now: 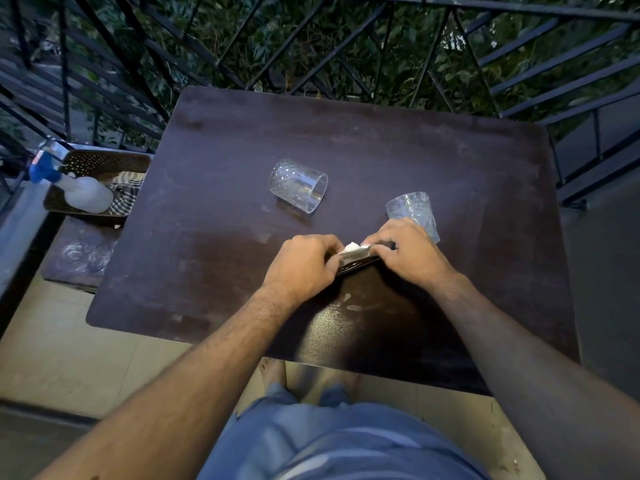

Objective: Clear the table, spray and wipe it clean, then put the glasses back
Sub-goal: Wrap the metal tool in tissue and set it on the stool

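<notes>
glasses [298, 185] stand on our dusty table [214, 237] as our left hand [304, 266] and right hand [405, 251] pinch a dark tray [356, 264] to clear it.

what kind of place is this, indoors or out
Most likely an outdoor balcony or terrace. A dark metal railing runs right behind the brown table, with leafy greenery beyond it, and the floor is pale tile. The light is dim, suggesting evening.
</notes>
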Available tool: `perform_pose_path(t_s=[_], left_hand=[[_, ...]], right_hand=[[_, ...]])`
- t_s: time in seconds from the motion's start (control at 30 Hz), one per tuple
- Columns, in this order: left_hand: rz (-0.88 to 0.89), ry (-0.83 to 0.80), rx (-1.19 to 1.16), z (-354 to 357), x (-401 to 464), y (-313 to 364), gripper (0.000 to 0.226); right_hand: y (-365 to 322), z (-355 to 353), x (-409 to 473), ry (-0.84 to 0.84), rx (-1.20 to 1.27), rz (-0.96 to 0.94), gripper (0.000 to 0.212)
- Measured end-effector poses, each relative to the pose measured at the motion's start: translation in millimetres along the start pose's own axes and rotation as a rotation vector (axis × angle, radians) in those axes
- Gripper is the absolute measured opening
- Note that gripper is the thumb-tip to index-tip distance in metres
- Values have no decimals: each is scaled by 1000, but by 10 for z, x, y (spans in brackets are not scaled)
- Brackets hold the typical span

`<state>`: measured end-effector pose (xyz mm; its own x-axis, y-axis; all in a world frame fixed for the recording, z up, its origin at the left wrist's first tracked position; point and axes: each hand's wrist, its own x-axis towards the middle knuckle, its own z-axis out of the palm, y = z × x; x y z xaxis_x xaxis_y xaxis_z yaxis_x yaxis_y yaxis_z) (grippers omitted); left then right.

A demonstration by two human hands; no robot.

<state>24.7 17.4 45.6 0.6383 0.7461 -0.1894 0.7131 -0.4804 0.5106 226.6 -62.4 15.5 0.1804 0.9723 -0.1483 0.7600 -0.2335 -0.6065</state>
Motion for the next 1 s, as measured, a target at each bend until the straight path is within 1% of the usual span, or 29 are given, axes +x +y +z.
perform_pose_path(t_s=[0.13,0.27,0.43,0.5,0.6,0.67,0.73,0.83,0.9,0.93,1.0], left_hand=[[-13,-5,-9,35,-3,-20,16],[79,-6,100,58,-25,-31,21],[138,3,166,55,-41,-21,24],[154,4,189,46,-44,-17,25],[144,-36,247,61,-56,-20,28],[125,-41,260,81,-65,-24,28],[100,-23,242,96,-66,-33,28],[66,7,234,96,-66,-46,22],[64,36,197,104,-70,-68,15],[67,69,169,113,-76,-89,15],[59,129,96,137,-98,-145,29]], right_hand=[[-10,3,-30,-6,-44,13,21],[-19,42,-69,-35,-169,23,17],[-43,84,-93,-1,-298,-132,27],[-57,85,-75,-14,-328,-138,33],[-79,89,-73,-30,-325,-115,34],[-81,95,-89,0,-287,-84,33],[-68,106,-92,21,-254,-69,34],[-45,125,-61,-39,-315,-80,33],[-29,134,-64,-9,-293,-75,32],[-21,138,-71,17,-253,-78,34],[-22,152,-100,28,-158,-104,43]])
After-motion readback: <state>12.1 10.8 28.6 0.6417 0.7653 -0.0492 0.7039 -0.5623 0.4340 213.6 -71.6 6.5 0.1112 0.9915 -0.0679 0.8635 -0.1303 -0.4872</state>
